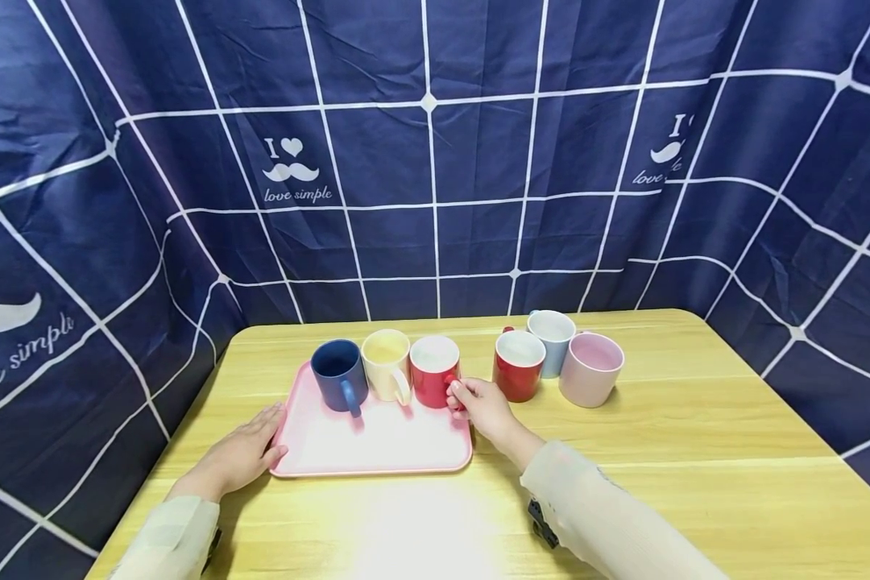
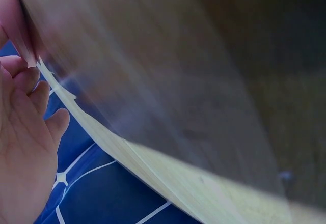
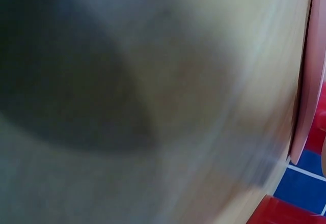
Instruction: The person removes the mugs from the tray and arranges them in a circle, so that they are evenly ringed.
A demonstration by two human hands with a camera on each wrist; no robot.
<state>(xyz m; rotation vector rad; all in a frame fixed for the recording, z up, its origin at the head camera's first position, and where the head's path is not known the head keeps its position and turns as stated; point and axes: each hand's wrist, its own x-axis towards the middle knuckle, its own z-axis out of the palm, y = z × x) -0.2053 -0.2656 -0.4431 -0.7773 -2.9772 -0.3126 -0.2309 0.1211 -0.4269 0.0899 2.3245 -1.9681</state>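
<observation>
Lining the pink tray point(image 1: 377, 445), three mugs point(image 1: 380, 376) stand upright.

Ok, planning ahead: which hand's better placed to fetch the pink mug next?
Probably the right hand: nearer the pink mug, though holding a red mug; the left hand is at the tray, farther off.

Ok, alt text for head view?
A person's right grip holds a red mug by its handle, beside a cream mug and navy mug on a pink tray; the left grip touches it. Three more mugs stand to the right.
</observation>
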